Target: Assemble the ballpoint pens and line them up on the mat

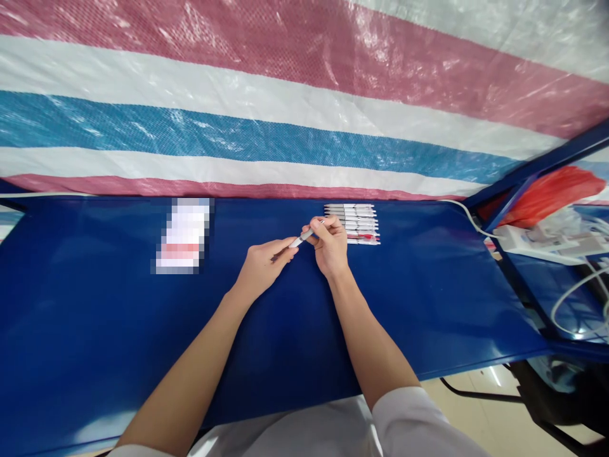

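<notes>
Both my hands hold one white pen [302, 238] over the middle of the blue table [95, 330]. My left hand [264, 265] pinches its lower, darker end. My right hand [329, 244] has its fingers closed round the upper end. Just right of my right hand, several white pens [354, 222] lie side by side in a neat row near the table's far edge, and the nearest ones show red parts.
A blurred white and red card or packet [183, 236] lies on the table to the left. A striped red, white and blue tarp [285, 114] hangs behind. A second blue table at the right carries a power strip [533, 241], white cables and a red bag [552, 190].
</notes>
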`<state>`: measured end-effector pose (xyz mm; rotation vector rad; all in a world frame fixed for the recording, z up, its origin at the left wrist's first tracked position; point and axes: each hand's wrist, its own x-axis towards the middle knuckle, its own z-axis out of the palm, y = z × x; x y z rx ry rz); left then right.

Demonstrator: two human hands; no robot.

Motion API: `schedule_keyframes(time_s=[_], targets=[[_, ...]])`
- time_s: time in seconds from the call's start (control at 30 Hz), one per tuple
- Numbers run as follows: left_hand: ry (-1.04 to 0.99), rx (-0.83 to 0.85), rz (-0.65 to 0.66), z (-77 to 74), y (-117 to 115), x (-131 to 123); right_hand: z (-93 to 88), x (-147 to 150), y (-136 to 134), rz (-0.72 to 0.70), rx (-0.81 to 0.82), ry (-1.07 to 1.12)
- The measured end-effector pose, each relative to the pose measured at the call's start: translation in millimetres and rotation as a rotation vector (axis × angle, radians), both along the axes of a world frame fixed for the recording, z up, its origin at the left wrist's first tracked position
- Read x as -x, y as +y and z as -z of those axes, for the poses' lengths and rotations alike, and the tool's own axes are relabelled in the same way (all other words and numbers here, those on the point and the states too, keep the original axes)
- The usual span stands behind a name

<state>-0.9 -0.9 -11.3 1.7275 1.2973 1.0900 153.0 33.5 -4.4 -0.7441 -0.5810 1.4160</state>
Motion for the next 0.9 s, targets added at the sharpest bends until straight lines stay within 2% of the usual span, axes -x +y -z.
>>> schedule_keyframes(time_s=[0.1, 0.33, 0.47, 0.53, 0.67, 0.83, 0.9], targets=[[-0.027, 0.031, 0.021, -0.8, -1, -1, -1.8, 1, -1, 0.014, -0.009, 0.011], [-0.248, 0.380, 0.247, -19.9, 0, 6, -1.6, -4, -3, -0.159, -0.041, 0.022], [-0.411, 0.553, 0.334, -20.4, -1, 10, 0.5, -7, -4, -0.209, -0.019, -0.010], [-0.435, 0.582, 0.359, -19.3, -1, 11, 1.1, -7, -4, -0.215, -0.015, -0.030], [-0.287, 0.448, 0.273, -15.9, 0, 9, 0.9, -4, -2, -0.172, -0.017, -0.078], [0.034, 0.045, -0.016, -5.1, -1, 2, 0.5, 2, 0, -0.029, -0.008, -0.099], [0.119, -0.055, -0.077, -2.4, -2, 0, 0.3, 3, 0, 0.002, 0.011, -0.114]])
